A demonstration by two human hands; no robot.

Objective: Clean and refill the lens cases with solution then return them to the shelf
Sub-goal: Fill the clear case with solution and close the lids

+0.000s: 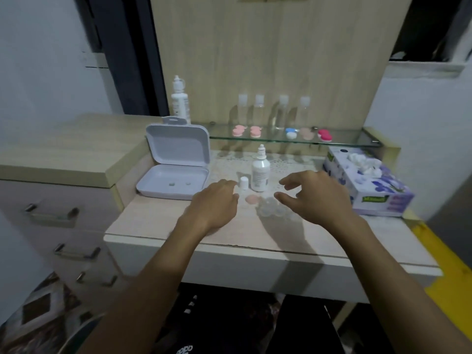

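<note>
Two hands over desk | left hand (217, 200) loose, empty | right hand (316, 195) spread, empty

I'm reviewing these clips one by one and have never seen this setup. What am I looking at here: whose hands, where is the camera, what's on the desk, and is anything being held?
There is no machine here. A person wears one wide-angle camera on the head, looking down at their own two bare hands. The left hand and right hand hover over the desk with loosely curled fingers, and neither plainly holds anything. Between them lie a clear open lens case and a pink lid. Behind stand a white solution bottle and its small cap. An open white box sits to the left and a tissue box to the right. More lens cases wait on the glass shelf.
</note>
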